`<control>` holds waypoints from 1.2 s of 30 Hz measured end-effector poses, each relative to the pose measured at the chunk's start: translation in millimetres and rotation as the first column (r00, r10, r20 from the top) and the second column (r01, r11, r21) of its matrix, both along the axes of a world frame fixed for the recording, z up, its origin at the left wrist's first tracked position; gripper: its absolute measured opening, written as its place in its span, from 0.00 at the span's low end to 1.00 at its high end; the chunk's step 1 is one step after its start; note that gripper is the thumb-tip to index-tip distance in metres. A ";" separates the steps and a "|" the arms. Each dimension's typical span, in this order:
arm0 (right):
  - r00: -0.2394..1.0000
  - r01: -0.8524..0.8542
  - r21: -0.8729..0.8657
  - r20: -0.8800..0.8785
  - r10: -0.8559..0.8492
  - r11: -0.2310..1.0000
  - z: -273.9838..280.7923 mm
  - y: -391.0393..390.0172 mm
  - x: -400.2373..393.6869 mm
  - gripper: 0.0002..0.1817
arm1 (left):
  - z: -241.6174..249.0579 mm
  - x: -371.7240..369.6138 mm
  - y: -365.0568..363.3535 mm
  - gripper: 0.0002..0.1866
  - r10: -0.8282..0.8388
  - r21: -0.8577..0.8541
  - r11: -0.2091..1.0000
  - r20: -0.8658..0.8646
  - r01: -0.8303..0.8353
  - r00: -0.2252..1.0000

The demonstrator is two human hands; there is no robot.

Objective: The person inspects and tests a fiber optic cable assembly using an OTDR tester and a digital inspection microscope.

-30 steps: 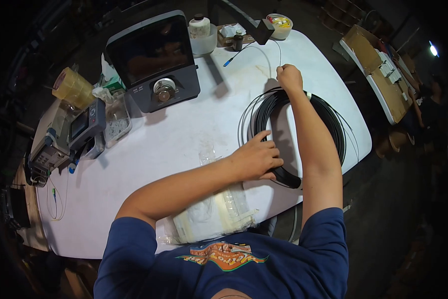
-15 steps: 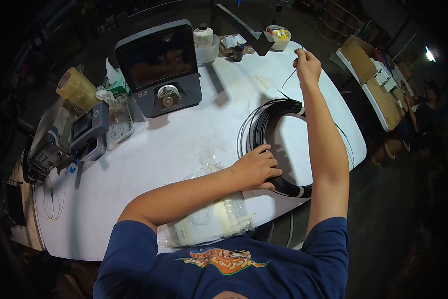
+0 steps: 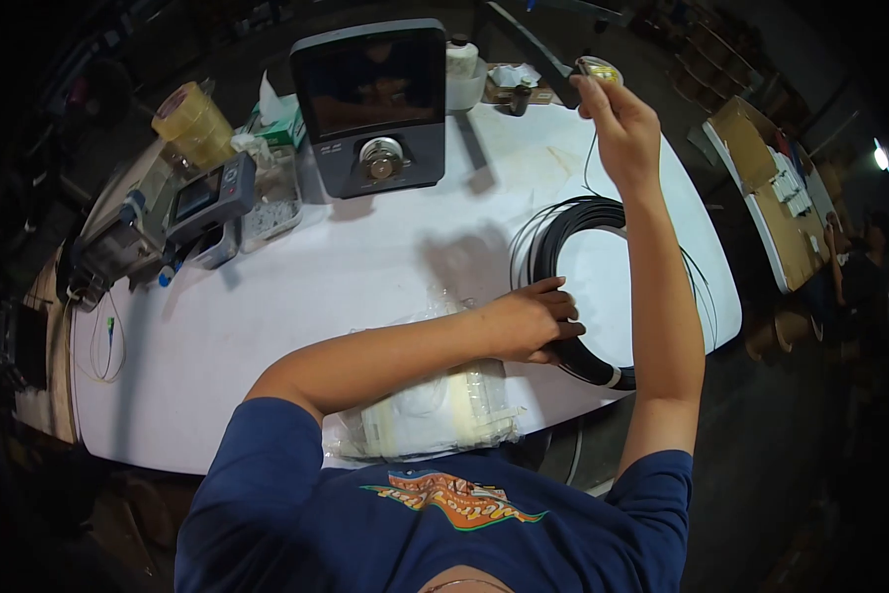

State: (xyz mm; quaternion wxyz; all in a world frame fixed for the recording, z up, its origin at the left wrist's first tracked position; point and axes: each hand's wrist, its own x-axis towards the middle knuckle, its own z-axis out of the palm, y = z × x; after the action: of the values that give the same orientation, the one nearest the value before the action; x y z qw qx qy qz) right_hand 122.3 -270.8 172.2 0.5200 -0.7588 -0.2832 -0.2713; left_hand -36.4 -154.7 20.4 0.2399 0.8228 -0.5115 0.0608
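A coil of thin black cable point(image 3: 547, 242) lies on the white table, bound with pale ties. My left hand point(image 3: 533, 322) is curled over the coil's near left side, gripping it. Above the far right of the coil, my right hand point(image 3: 622, 128) is raised, its thumb and fingers pinched on the cable's loose end. A thin strand runs from these fingers down to the coil. Under my left forearm is a clear plastic bag point(image 3: 435, 410) with pale contents.
A dark-screened monitor unit point(image 3: 370, 109) stands at the back, near an angled dark metal arm point(image 3: 529, 44). Left of it are tape rolls point(image 3: 191, 126), a tissue box point(image 3: 281, 121), a handheld device point(image 3: 209, 198) and a clear tray point(image 3: 269, 215). Another person point(image 3: 865, 262) sits at the far right.
My right hand has come up closer to the camera, still pinching the cable end. My left hand stays on the coil. The whole view has shifted with my head.
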 end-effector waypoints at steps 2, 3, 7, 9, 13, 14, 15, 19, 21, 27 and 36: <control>0.999 -0.038 -0.105 0.007 0.038 0.994 -10.6 17.2 -28.0 0.15 | -4.4 -2.9 10.3 0.30 0.011 -0.196 0.981 0.071 0.003 0.997; 0.997 -0.076 -0.136 0.022 0.079 0.988 -21.1 22.6 -35.0 0.13 | -0.4 -2.7 24.0 0.30 -0.006 -0.271 0.963 -0.011 0.003 1.000; 0.981 -0.187 -0.293 -0.012 0.192 0.938 -59.9 39.6 -63.5 0.08 | 13.5 -18.6 92.4 0.26 0.242 -0.231 0.921 -0.290 -0.313 0.926; 0.973 -0.222 -0.322 -0.019 0.228 0.920 -74.7 47.2 -78.2 0.08 | 21.1 -38.2 128.3 0.20 0.323 -0.254 0.878 -0.312 -0.406 0.893; 0.964 -0.260 -0.378 -0.047 0.262 0.889 -98.6 59.4 -96.5 0.07 | 25.7 -74.0 186.2 0.16 0.489 -0.450 0.730 -0.180 -0.514 0.853; 0.968 -0.242 -0.425 -0.042 0.248 0.872 -101.9 60.7 -99.6 0.07 | 27.8 -81.5 196.0 0.16 0.582 -0.463 0.664 -0.174 -0.588 0.794; 0.973 -0.219 -0.473 -0.035 0.230 0.853 -105.4 60.5 -103.5 0.07 | 29.1 -83.6 204.6 0.17 0.671 -0.469 0.616 -0.107 -0.633 0.734; 0.994 -0.095 -0.402 0.015 0.110 0.911 -122.7 74.2 -116.1 0.05 | 17.5 -67.7 232.4 0.15 0.772 -0.350 0.582 -0.048 -0.734 0.634; 0.995 -0.087 -0.369 0.005 0.096 0.925 -134.7 78.7 -116.8 0.05 | 1.2 -57.8 243.1 0.08 0.736 -0.265 0.644 -0.037 -0.717 0.675; 0.967 -0.215 -0.241 -0.185 0.173 0.946 -137.8 89.9 -112.1 0.06 | -20.6 -56.7 242.9 0.09 0.762 -0.379 0.517 -0.204 -0.767 0.614; 0.783 -0.591 -0.218 -0.386 0.488 0.776 -160.4 98.9 -74.8 0.09 | -23.9 -67.4 247.6 0.16 0.702 -0.562 0.342 -0.379 -0.753 0.602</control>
State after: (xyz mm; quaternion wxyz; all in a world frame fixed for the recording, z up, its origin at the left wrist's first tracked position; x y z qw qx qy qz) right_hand 47.5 -171.9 11.8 0.4804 -0.7516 -0.4474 0.0641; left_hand -103.8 92.9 -3.5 0.4854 0.8159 -0.0225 0.3132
